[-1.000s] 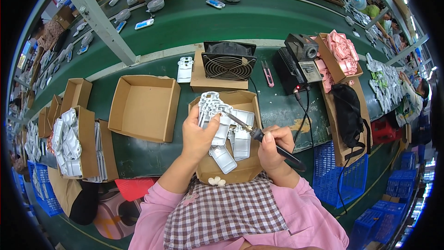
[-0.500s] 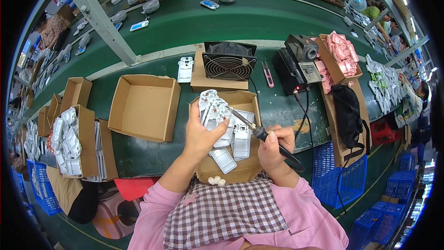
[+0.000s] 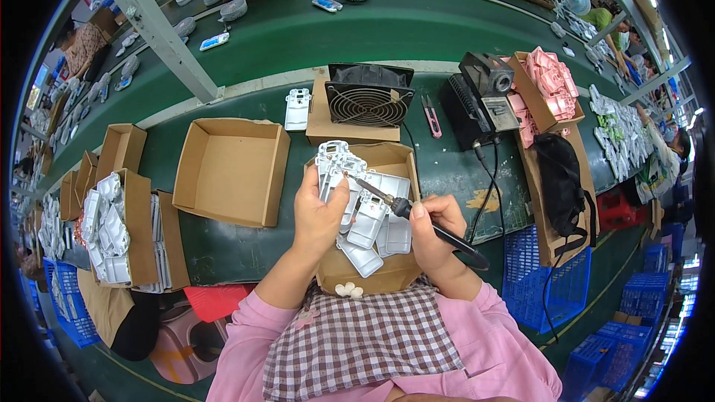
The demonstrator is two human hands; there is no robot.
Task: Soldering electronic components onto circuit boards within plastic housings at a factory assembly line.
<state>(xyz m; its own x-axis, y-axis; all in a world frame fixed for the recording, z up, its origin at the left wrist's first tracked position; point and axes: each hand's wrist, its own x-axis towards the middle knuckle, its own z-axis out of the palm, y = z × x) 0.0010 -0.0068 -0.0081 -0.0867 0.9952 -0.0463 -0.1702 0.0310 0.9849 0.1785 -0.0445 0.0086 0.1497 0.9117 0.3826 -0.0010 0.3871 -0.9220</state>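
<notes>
My left hand (image 3: 319, 212) is closed round a white moulded plastic housing (image 3: 333, 156), held up over an open cardboard box (image 3: 398, 158). In my right hand (image 3: 437, 232) is a soldering iron (image 3: 400, 207) with a black handle. Its metal tip reaches to the housing beside my left thumb; whether it touches cannot be made out. More white plastic housings (image 3: 365, 259) lie in the box below my hands. Small cream-coloured pieces (image 3: 348, 290) sit at the box's near edge, by my checked apron.
Behind the box stands a black fan (image 3: 370, 97) on cardboard. A black soldering station (image 3: 477, 97) with cables, pink-handled snips (image 3: 431, 116) and a box of pink parts (image 3: 551, 85) are to the right. Another cardboard box (image 3: 232, 173) stands left. Beyond, a green conveyor (image 3: 298, 33) carries small fans.
The housing in my left hand has turned and tilted. The iron has shifted left, its tip now by my left thumb. Small fans on the conveyor have moved slightly left.
</notes>
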